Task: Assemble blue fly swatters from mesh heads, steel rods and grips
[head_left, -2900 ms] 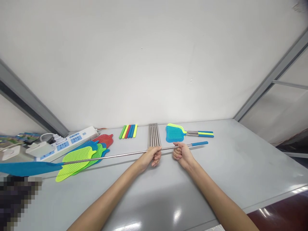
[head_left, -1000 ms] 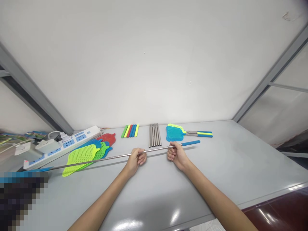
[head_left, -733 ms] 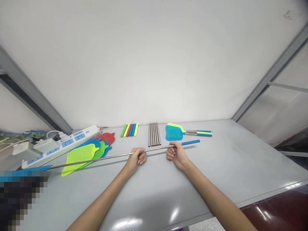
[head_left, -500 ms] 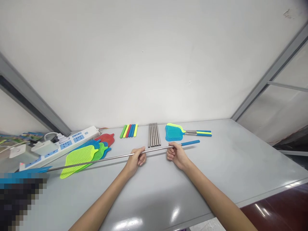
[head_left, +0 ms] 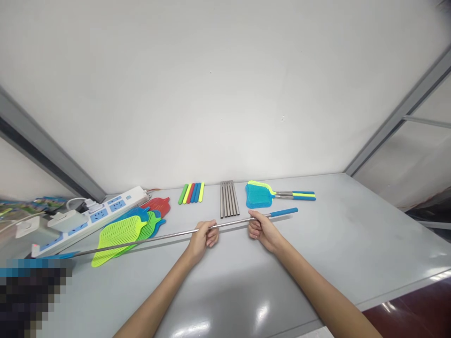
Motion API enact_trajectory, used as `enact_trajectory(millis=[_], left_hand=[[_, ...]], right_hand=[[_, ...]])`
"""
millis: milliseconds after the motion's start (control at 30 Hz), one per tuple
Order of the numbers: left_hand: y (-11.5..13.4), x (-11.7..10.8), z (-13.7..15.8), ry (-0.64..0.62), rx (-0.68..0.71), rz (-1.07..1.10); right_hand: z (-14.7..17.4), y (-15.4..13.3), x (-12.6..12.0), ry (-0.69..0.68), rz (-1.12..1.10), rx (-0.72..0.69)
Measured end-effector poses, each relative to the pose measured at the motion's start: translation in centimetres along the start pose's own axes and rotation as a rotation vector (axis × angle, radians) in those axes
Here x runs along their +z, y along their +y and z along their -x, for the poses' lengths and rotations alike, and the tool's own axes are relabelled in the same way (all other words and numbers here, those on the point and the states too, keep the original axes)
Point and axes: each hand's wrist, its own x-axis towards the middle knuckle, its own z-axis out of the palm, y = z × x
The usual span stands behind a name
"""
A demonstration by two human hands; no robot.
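A long fly swatter (head_left: 162, 238) with an extended metal rod lies across both of my hands. Its blue grip points right, and its blue head at the far left is partly covered by a blurred patch. My left hand (head_left: 203, 239) is closed round the middle of the rod. Close to the blue grip, my right hand (head_left: 264, 230) pinches the rod. Beyond my hands lie a row of metal rods (head_left: 229, 199) and a row of coloured grips (head_left: 191, 193). Several finished-looking fly swatters (head_left: 260, 195) are stacked at the right, their rods short.
Loose swatter heads (head_left: 121, 233) in yellow, green, blue and red overlap on the left of the grey table (head_left: 334, 234). Behind them runs a white power strip (head_left: 132, 194) with plugged-in adapters and cables. A pale wall (head_left: 225, 94) rises at the table's back edge.
The view has shifted slightly, so the things on the table appear a little further right. Both hands keep their hold on the swatter's rod, with little other movement visible.
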Motion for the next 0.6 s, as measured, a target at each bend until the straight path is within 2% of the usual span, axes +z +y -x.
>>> enact_trajectory(millis=[200,400,500,600], left_hand=[[0.2,0.4,0.1,-0.026,-0.009,-0.078],[0.3,0.7,0.0,-0.059,-0.033,-0.113],[0.5,0.7,0.1,-0.064,-0.029,-0.129],[0.6,0.5,0.1,-0.07,-0.029,-0.136]], right_hand=[[-0.8,0.4,-0.3,0.076,-0.171,-0.083],[-1.1,0.4,-0.2,0.125,-0.228,-0.153],[-1.1,0.2,-0.3,0.096,-0.236,-0.16],[-1.1,-0.1,-0.6,0.011,-0.192,-0.086]])
